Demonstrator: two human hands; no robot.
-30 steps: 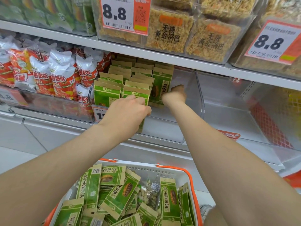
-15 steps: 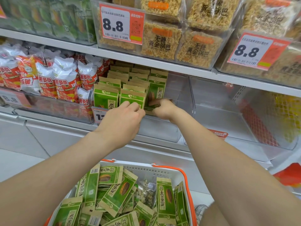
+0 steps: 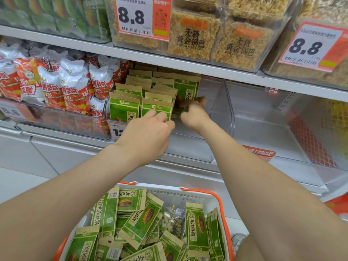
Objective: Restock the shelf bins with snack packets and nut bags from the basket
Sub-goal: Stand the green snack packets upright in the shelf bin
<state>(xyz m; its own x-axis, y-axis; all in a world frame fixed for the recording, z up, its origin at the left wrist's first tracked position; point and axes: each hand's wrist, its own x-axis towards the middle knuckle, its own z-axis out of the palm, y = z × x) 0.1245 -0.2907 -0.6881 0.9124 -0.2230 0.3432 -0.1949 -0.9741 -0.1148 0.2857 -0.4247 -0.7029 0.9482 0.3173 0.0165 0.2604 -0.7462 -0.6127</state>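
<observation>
Several green-and-kraft seed packets (image 3: 124,108) stand in rows in a clear shelf bin (image 3: 190,147). My left hand (image 3: 148,134) reaches over the bin's front wall, its fingertips pressed against the front packet (image 3: 157,108) of the second row. My right hand (image 3: 194,113) is inside the bin beside the packets, fingers curled round the lower edge of the rightmost packet (image 3: 185,91). Below, a white basket with an orange rim (image 3: 222,204) holds several more green packets (image 3: 195,227) and a clear nut bag (image 3: 174,221).
Red-and-white snack bags (image 3: 73,85) fill the bin to the left. A clear bin (image 3: 267,129) stands to the right. Above, bins of rice crackers (image 3: 194,36) carry 8.8 price tags (image 3: 135,16). White floor tiles lie below left.
My right hand has drawn back from deep in the bin to the front right packet. My left hand stays at the front packets. The view has shifted slightly.
</observation>
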